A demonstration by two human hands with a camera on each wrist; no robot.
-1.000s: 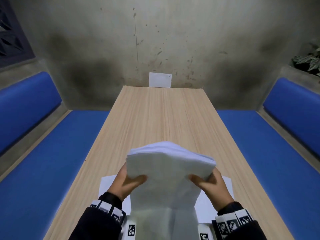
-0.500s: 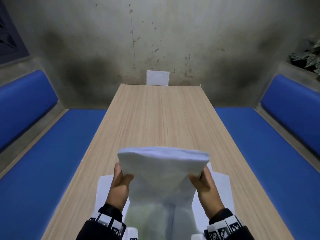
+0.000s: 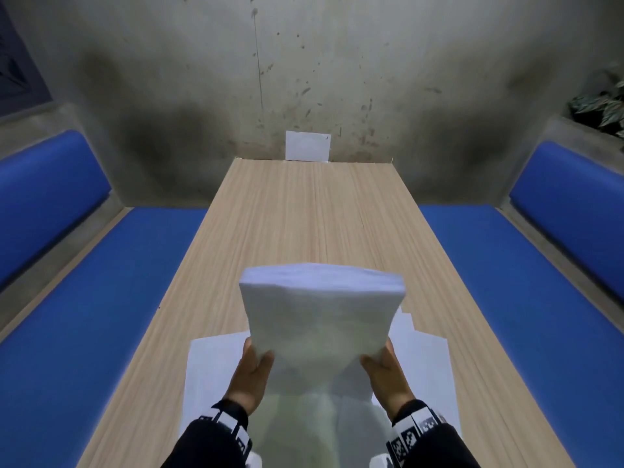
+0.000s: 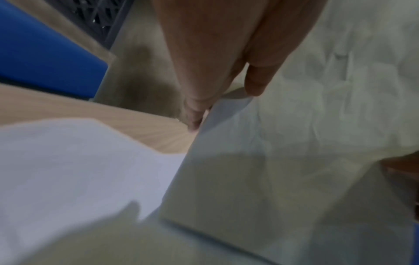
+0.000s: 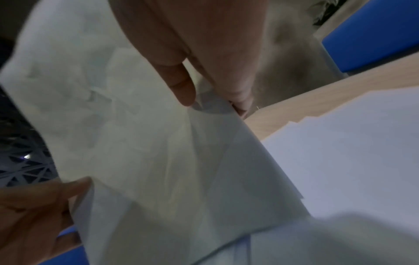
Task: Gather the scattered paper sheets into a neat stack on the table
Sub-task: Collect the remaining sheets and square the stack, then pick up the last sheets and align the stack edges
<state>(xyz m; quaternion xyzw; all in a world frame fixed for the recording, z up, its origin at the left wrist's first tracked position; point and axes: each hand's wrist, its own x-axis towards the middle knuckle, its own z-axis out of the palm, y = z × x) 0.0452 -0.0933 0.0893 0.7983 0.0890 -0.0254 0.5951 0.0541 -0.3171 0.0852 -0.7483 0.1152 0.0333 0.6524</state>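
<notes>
I hold a bundle of white paper sheets (image 3: 320, 319) upright over the near end of the wooden table (image 3: 304, 214). My left hand (image 3: 251, 369) grips its left edge, thumb in front, fingers behind. My right hand (image 3: 383, 369) grips the right edge the same way. The left wrist view shows the left hand's thumb (image 4: 260, 75) pressed on the bundle (image 4: 294, 125). In the right wrist view the right hand's thumb (image 5: 181, 84) pinches the bundle (image 5: 147, 152). More loose sheets (image 3: 216, 366) lie flat on the table under the bundle, some fanned out at the right (image 3: 425, 359).
Blue padded benches run along the left (image 3: 84, 298) and right (image 3: 523, 282) of the table. A stained concrete wall stands at the far end, with a white paper (image 3: 308, 145) fixed to it just above the table edge. A plant (image 3: 601, 106) sits at upper right.
The bundle has gone from tilted, with uneven edges, to more upright with a squarer top edge. Both hands have shifted slightly along its sides while keeping their hold.
</notes>
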